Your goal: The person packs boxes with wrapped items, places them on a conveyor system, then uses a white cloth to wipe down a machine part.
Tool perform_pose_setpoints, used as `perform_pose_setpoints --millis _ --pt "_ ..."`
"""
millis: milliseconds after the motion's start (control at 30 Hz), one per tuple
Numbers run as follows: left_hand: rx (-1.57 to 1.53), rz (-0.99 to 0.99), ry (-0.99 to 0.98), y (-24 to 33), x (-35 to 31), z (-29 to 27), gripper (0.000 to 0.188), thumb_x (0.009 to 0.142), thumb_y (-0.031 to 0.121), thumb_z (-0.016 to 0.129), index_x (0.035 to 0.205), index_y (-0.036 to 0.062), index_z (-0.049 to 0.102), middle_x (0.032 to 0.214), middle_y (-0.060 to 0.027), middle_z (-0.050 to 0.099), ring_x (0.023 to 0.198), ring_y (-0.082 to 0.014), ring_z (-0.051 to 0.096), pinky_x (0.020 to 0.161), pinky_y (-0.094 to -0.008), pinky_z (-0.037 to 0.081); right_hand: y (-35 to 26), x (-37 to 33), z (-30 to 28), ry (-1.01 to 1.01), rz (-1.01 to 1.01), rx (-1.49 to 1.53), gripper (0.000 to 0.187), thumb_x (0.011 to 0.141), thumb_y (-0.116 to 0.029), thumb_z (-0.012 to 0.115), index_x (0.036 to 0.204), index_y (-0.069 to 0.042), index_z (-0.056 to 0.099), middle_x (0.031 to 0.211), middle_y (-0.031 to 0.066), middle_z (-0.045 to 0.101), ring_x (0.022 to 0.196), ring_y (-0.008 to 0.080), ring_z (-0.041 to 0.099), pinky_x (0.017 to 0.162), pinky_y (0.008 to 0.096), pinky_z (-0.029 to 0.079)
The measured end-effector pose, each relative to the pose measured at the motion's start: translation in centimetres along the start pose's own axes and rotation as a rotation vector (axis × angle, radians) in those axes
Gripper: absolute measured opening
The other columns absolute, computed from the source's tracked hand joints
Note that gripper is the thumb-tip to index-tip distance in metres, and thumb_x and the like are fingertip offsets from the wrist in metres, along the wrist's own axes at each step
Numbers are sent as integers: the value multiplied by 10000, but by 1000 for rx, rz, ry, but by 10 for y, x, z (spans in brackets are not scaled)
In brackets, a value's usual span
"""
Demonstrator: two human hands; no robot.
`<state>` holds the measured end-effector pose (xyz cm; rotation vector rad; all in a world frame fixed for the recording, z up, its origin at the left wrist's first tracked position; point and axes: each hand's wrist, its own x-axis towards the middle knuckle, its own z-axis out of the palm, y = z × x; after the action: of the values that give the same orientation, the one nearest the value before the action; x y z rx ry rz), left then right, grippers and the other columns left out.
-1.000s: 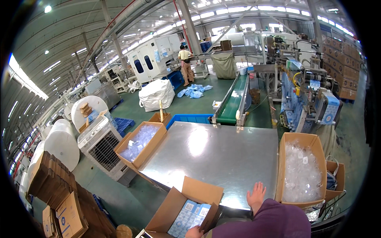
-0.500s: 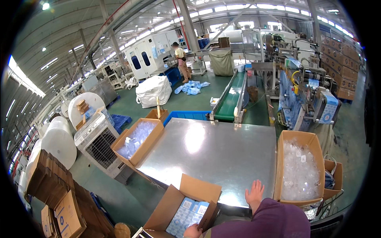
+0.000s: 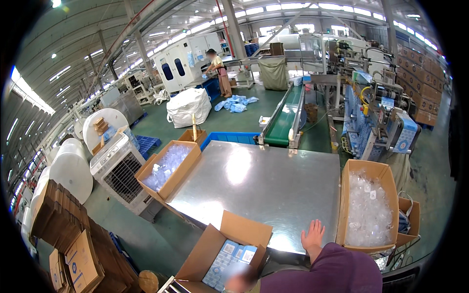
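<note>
My right hand (image 3: 313, 236) lies flat on the near right part of a shiny metal table (image 3: 264, 190), fingers stretched out and holding nothing. A purple sleeve covers that arm. At the lower edge, my left hand (image 3: 238, 282) is at the near side of an open cardboard box (image 3: 195, 259). It is blurred, so its fingers and anything in them cannot be made out. Inside the box, rows of blue-and-white packs (image 3: 225, 259) are packed close together. The box stands against the table's near edge with its flaps up.
Left on the table sits a carton of bluish clear plastic bags (image 3: 168, 168); at right, a carton of clear plastic bags (image 3: 370, 210). A green conveyor belt (image 3: 286, 119) meets the far edge. An air cooler (image 3: 124, 171) and stacked flat cartons (image 3: 61, 219) stand left. A person (image 3: 222, 78) works farther back.
My left hand has become blurred over the box's near side. My right hand stays on the table. The distant person has leaned toward the machine with arms forward.
</note>
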<state>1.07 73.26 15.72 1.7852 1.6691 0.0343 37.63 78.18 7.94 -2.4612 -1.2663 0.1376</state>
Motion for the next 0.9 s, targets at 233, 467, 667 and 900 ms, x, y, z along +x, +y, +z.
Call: perform_pose_setpoints --millis 233,467,667,900 --pt "-4 18 26 -7 7 7 312 804 283 672 1036 78 636 973 -218 657 944 -398 619 809 -482 486 4 2 7 17 -5 -19 721 863 -395 515 1422 20 329 1505 201 279 1428 319 180 1162 510 75" --pt "-27 8 32 -2 2 7 331 788 285 674 1024 55 646 925 -213 662 888 -398 621 788 -477 488 0 1 -1 -15 10 -18 726 865 -404 514 1428 9 317 1511 188 266 1431 309 172 1163 504 61" --pt "-29 119 132 -25 10 30 354 766 309 679 1004 47 667 887 -197 670 853 -368 649 749 -449 518 -9 1 -7 -73 -2 -35 736 874 -412 496 1436 15 288 1512 193 258 1432 317 162 1161 506 55" --pt "23 9 896 -40 -87 -33 442 792 273 667 1095 -39 590 1067 -282 590 1004 -460 517 901 -514 399 7 2 6 -96 -18 -91 749 879 -411 486 1450 18 262 1526 202 223 1440 320 140 1161 511 46"
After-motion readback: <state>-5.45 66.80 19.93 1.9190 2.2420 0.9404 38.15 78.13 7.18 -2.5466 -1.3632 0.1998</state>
